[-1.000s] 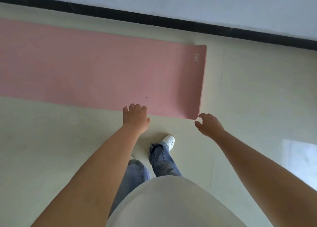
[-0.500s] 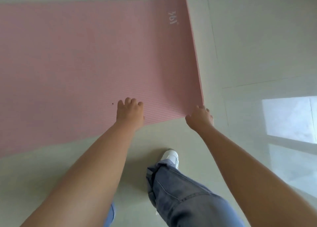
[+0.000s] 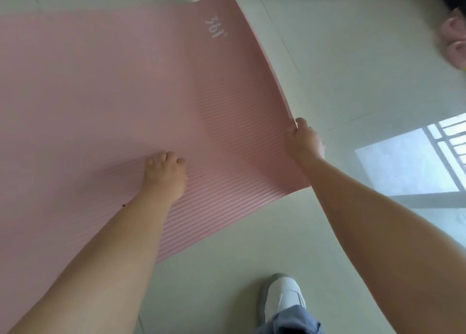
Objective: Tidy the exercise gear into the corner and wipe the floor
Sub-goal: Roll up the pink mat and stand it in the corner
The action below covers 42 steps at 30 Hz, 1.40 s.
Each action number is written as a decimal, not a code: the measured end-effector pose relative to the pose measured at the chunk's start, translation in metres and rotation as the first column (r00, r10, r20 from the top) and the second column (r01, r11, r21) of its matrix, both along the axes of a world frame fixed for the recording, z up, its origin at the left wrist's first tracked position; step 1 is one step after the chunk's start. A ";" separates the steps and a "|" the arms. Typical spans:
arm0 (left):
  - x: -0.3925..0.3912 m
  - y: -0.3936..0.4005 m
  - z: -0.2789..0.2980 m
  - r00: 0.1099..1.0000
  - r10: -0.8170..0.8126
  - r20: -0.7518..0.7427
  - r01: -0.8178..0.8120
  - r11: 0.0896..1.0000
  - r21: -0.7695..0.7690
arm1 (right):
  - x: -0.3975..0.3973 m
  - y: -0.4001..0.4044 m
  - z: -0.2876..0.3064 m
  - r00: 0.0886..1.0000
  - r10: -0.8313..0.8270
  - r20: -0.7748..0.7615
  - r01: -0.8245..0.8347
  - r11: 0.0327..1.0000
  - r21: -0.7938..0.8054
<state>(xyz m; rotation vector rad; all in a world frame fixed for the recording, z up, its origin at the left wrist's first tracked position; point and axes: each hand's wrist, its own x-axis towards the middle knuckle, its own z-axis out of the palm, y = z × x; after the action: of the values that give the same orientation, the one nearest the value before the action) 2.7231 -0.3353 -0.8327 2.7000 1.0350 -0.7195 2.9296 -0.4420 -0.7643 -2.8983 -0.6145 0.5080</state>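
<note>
A long pink ribbed foam exercise mat (image 3: 113,94) lies unrolled across the pale glossy tiled floor (image 3: 340,69), running off the picture's left edge, its short end with the white printed logo (image 3: 216,28) toward the right. The left hand (image 3: 165,175) rests on the mat's top near its near long edge, fingers curled under, seemingly pressing, gripping nothing. The right hand (image 3: 303,139) pinches the short end near its near corner, thumb on top, fingers beneath, and that end bows up off the floor. The mat looks light, soft and floppy, so it should sag rather than stay flat; gripping the short end with both hands seems best for rolling. A white shoe (image 3: 283,297) stands on the floor below.
</note>
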 end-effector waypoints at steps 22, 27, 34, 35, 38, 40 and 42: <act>-0.012 0.009 0.010 0.940 0.227 0.256 -0.166 0.957 -0.238 | -0.041 0.015 -0.031 0.980 0.028 -0.196 -0.031 0.999 -0.015; 0.002 0.024 0.020 0.636 0.625 0.452 -0.377 0.763 -0.525 | -0.092 0.008 -0.036 0.950 0.310 0.026 -0.301 0.939 -0.165; 0.039 0.032 0.029 0.271 0.962 0.024 -0.221 0.086 -0.972 | -0.109 -0.001 -0.027 0.856 0.512 -0.066 -0.514 0.858 -0.015; 0.043 0.031 0.025 0.251 0.968 0.019 -0.216 0.075 -0.973 | -0.109 -0.002 -0.026 0.865 0.492 -0.105 -0.487 0.871 0.066; 0.049 0.025 0.018 0.261 0.959 0.107 -0.240 0.172 -0.955 | -0.104 -0.007 -0.025 0.873 0.414 -0.260 -0.304 0.876 0.374; 0.051 0.025 0.012 0.234 0.970 0.071 -0.212 0.122 -0.970 | -0.098 -0.010 -0.020 0.854 0.351 -0.384 -0.135 0.863 0.487; 0.052 0.027 0.007 0.209 0.978 0.028 -0.193 0.069 -0.979 | -0.090 -0.011 -0.016 0.832 0.274 -0.482 0.014 0.858 0.513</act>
<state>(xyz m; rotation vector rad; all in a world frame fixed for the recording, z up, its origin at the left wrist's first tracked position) 2.7754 -0.3084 -0.8259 0.9673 1.0864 0.1995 2.8400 -0.4534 -0.7807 -2.0880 -0.7245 0.9771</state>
